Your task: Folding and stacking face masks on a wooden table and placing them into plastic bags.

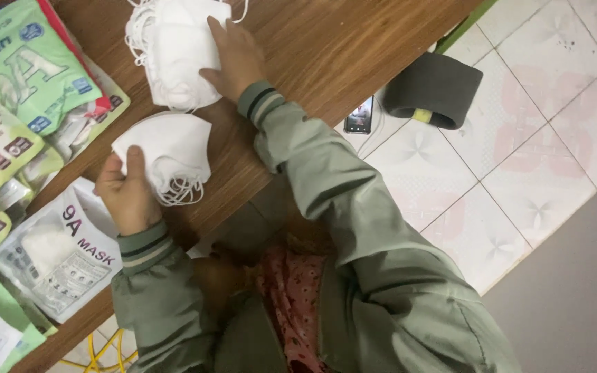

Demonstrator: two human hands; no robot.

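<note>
- Our left hand (127, 192) was clamped on a small stack of white face masks (167, 153), thumb on top and fingers hidden beneath, the ear loops dangling off the stack's right end.
- That stack sat on the wooden table (326, 48), just beside the table's near edge, its long axis running left to right from the hand.
- Our right hand (235, 59) lay flat, fingers together, pressed on the right side of a larger pile of white masks (174, 52) farther up the table.
- The larger pile lay just beyond the held stack, close but apart; the right hand was the nearer one to it. Its long axis ran away from us.
- Sealed mask packets (57, 255) and green packets (25, 65) lay to the left of both hands.
- On the tiled floor (519, 159) lay a phone (359, 116) and a dark foam roll (433, 90).
</note>
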